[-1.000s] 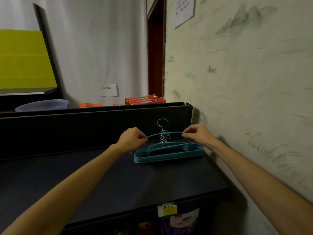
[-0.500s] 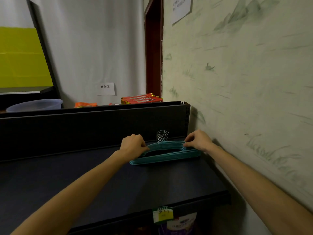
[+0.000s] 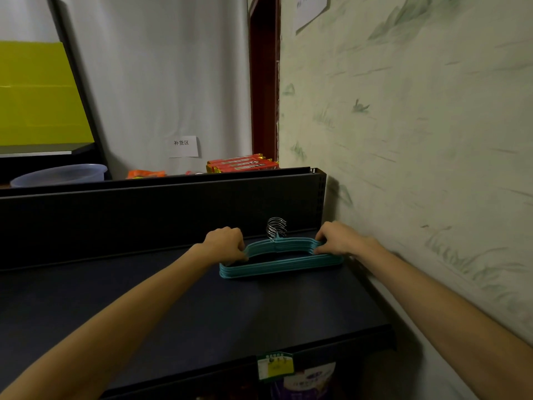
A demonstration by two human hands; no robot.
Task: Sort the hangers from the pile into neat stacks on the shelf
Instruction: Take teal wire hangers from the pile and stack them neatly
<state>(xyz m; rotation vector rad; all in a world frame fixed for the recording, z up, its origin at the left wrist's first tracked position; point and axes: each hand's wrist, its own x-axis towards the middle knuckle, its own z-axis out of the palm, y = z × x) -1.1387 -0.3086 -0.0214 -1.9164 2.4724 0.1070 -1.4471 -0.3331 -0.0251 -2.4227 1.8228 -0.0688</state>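
Note:
A stack of several teal hangers [image 3: 281, 265] lies flat at the back right of the dark shelf top [image 3: 202, 307], its silver hooks [image 3: 276, 226] bunched together and pointing up at the back. My left hand [image 3: 226, 243] grips the stack's left shoulder with curled fingers. My right hand [image 3: 337, 239] pinches the right shoulder of the stack. Both hands rest on the stack, close to the shelf's black back panel [image 3: 144, 215].
A painted wall [image 3: 418, 140] runs along the shelf's right edge. Behind the back panel are red packets [image 3: 242, 163], a pale basin [image 3: 60, 174] and a yellow board [image 3: 37, 93]. A price tag [image 3: 275, 366] hangs on the shelf's front lip above packaged goods.
The top hanger, held raised above the stack a second ago, has been lowered onto it. Both hands came down with it and now hold the stack's ends.

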